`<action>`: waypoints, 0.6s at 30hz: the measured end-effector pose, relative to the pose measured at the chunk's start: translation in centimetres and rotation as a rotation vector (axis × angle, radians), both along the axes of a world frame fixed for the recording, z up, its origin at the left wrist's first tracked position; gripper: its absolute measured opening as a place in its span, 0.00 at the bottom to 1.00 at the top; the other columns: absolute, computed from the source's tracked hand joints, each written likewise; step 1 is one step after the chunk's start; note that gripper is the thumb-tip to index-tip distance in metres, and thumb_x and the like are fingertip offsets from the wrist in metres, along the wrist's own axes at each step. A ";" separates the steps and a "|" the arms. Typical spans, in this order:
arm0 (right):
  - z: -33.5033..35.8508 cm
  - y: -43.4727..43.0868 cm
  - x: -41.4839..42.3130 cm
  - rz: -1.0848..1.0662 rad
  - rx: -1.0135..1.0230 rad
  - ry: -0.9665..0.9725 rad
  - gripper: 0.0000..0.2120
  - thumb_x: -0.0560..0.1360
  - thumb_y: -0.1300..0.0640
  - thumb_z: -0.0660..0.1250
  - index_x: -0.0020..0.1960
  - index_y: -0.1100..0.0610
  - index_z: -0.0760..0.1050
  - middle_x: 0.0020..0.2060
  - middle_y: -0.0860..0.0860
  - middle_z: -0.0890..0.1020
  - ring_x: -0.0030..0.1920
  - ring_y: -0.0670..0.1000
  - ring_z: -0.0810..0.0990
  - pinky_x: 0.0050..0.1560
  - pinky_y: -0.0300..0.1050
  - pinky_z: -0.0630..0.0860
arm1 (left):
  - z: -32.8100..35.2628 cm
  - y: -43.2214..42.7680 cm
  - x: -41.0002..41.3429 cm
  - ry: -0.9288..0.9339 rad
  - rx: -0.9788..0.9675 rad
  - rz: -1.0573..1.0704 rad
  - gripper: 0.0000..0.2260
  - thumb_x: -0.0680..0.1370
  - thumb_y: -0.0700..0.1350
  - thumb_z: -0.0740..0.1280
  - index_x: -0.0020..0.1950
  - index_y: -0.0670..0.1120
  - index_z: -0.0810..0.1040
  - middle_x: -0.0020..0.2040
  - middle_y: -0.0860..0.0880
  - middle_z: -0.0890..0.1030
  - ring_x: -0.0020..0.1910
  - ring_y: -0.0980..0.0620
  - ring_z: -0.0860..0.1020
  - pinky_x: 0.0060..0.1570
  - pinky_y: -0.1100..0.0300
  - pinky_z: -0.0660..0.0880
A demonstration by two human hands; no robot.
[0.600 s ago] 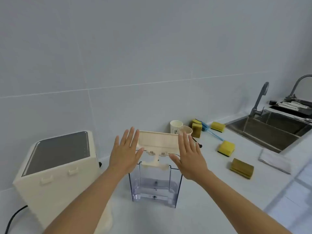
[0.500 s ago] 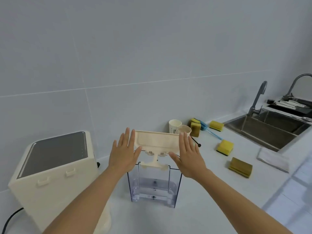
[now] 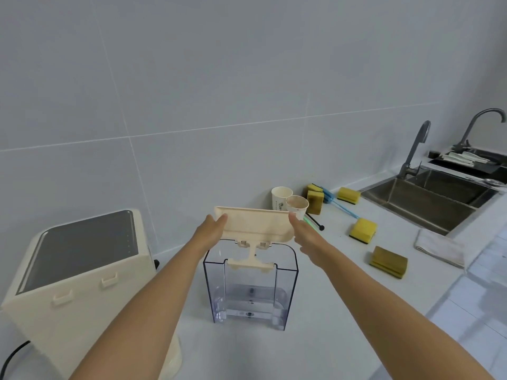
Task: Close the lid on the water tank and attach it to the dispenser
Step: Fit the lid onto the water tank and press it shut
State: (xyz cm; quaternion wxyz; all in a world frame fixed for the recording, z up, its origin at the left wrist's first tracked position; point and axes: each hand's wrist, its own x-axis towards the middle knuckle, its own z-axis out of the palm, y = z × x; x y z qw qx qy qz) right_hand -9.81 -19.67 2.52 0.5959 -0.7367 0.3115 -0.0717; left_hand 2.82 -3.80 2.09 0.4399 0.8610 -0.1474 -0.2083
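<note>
A clear plastic water tank (image 3: 249, 286) stands upright on the white counter, with a little water at the bottom. Its cream lid (image 3: 253, 223) is hinged at the near rim and stands raised, tilted back. My left hand (image 3: 210, 231) touches the lid's left end with the fingers extended. My right hand (image 3: 304, 234) is at the lid's right end, fingers straight, its fingertips at the lid's edge. The cream dispenser (image 3: 79, 272) with a dark glossy top stands to the left of the tank, apart from it.
Two paper cups (image 3: 288, 200) stand behind the lid near the wall. Several yellow sponges (image 3: 362, 230), a blue brush (image 3: 340, 204) and a folded cloth (image 3: 439, 246) lie to the right. A steel sink (image 3: 428, 198) with a faucet is at the far right. A black cord (image 3: 15, 352) leaves the dispenser.
Both hands moved from flat in front of the lid to its two ends, and now touch it. The lid sits more tilted back. The camera view dipped and shifted.
</note>
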 end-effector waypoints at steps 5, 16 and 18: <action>0.4 0.5 -0.2 -0.038 0.016 -0.025 0.26 0.78 0.44 0.46 0.71 0.57 0.56 0.70 0.56 0.64 0.69 0.57 0.63 0.68 0.52 0.59 | 0.4 -0.3 0.5 0.065 -0.138 0.050 0.23 0.77 0.53 0.54 0.67 0.40 0.65 0.64 0.43 0.71 0.62 0.45 0.70 0.54 0.54 0.65; -0.2 0.8 -1.6 -0.181 0.071 -0.132 0.22 0.77 0.49 0.55 0.68 0.57 0.62 0.67 0.56 0.70 0.64 0.56 0.68 0.66 0.51 0.64 | -0.5 1.3 -0.5 0.002 -0.354 0.161 0.16 0.77 0.52 0.58 0.53 0.41 0.75 0.51 0.45 0.74 0.52 0.46 0.73 0.53 0.52 0.67; -0.5 1.2 -2.0 -0.204 0.021 -0.142 0.21 0.77 0.50 0.57 0.66 0.58 0.65 0.65 0.56 0.72 0.59 0.54 0.70 0.62 0.48 0.66 | -1.0 1.7 -1.1 -0.032 -0.380 0.179 0.13 0.77 0.52 0.58 0.49 0.43 0.74 0.49 0.45 0.74 0.50 0.46 0.72 0.50 0.53 0.66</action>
